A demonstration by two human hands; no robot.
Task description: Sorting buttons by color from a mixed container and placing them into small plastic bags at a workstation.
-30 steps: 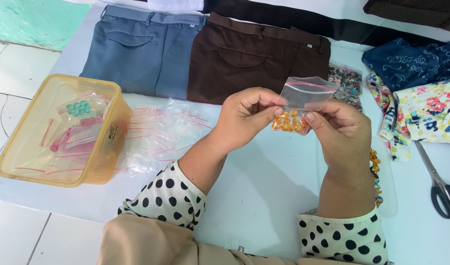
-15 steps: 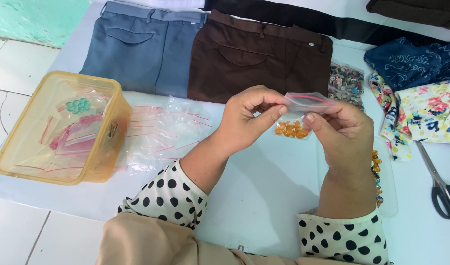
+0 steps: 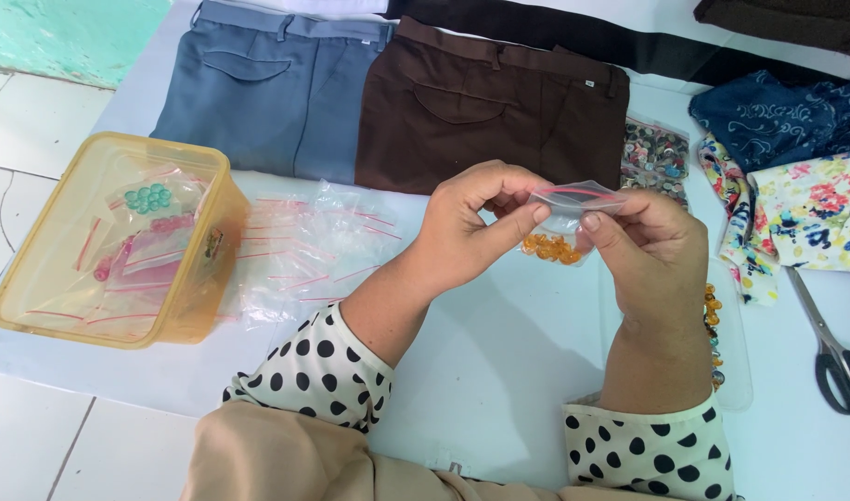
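pinching small zip bag [image 3: 573, 199] (orange beads inside) between both hands: left hand [image 3: 471, 227], right hand [image 3: 652, 250].

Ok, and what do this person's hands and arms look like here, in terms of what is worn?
Both hands are bare: the left hand and right hand show no gloves, and no rings or watch are visible. The forearms are uncovered. The sleeves are white with black polka dots, pushed up above the wrists on both arms. A tan garment lies below them at the bottom edge.

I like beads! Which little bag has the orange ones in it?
The small bag held up between both hands; orange beads sit at its bottom. The bags in the yellow box hold green and pink beads instead.
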